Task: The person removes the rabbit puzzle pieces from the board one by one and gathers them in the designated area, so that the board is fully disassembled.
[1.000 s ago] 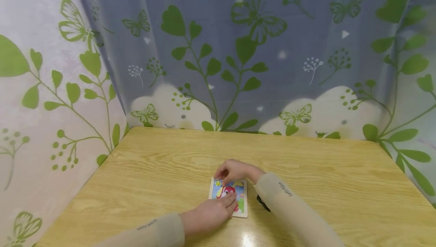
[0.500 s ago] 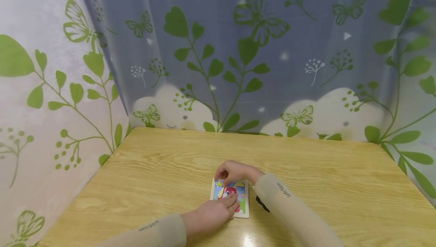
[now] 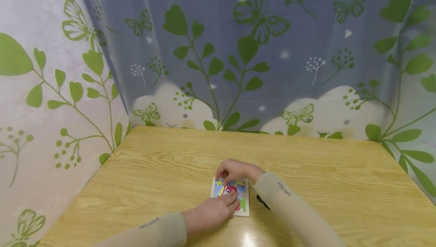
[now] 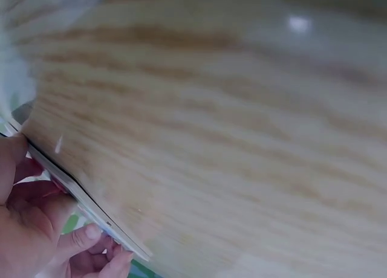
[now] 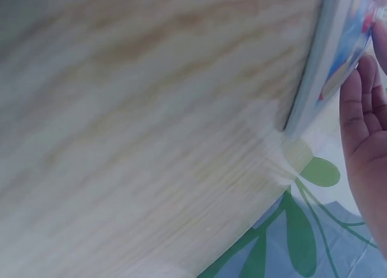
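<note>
Cartoon picture board (image 3: 243, 198), pale-rimmed and showing a red-headed figure, lies on the wood-grain worktop (image 3: 160, 186), towards its near side. The two hands are apart from each other, both in contact with the board. Left hand (image 3: 212, 212): fingers extended across the near-left portion, covering part of the picture. Right hand (image 3: 236, 169): fingers bent at the far-left corner; whether they pinch the rim cannot be determined. Both forearms wear beige sleeves (image 3: 289, 205) with dark lettering. Patterned curtain (image 3: 289, 65), with leaves and butterflies, stands behind the worktop.
</note>
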`<state>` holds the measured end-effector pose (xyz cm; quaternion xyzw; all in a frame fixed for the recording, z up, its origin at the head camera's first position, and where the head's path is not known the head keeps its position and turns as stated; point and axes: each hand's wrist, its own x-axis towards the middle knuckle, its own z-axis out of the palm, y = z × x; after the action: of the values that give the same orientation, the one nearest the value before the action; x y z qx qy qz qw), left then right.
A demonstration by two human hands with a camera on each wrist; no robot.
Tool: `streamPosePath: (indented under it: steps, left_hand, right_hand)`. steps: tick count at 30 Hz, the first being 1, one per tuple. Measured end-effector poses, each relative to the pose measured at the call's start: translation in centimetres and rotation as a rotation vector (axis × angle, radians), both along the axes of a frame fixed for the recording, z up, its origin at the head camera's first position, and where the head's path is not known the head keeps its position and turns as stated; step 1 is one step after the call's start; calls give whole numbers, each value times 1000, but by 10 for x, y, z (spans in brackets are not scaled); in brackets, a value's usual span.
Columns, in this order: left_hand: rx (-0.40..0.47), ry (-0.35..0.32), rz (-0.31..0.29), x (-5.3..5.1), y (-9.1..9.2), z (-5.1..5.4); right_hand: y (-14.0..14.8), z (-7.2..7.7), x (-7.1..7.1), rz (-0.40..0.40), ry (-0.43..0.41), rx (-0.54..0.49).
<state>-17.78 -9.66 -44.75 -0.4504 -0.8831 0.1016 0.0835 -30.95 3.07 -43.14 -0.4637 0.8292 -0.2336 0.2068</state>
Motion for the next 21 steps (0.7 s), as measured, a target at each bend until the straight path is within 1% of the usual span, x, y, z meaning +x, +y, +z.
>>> streamPosePath:
  steps: [5,12,15,19,21]
  left_hand:
    - [40,56,-44,-2,-1,0]
    - [47,28,-52,-3,-2,0]
    - [49,30,-52,-3,-1,-1]
    - [44,24,-38,-3,-1,-1]
    - [34,13,-27,-3,-1,-1]
  right_hand:
    - [0,4,1,10,52,60]
    - [-2,10,3,43,103,102]
    - [-2,11,4,65,136,117]
    - [-5,11,6,91,170,135]
    - [-7,11,7,91,173,144]
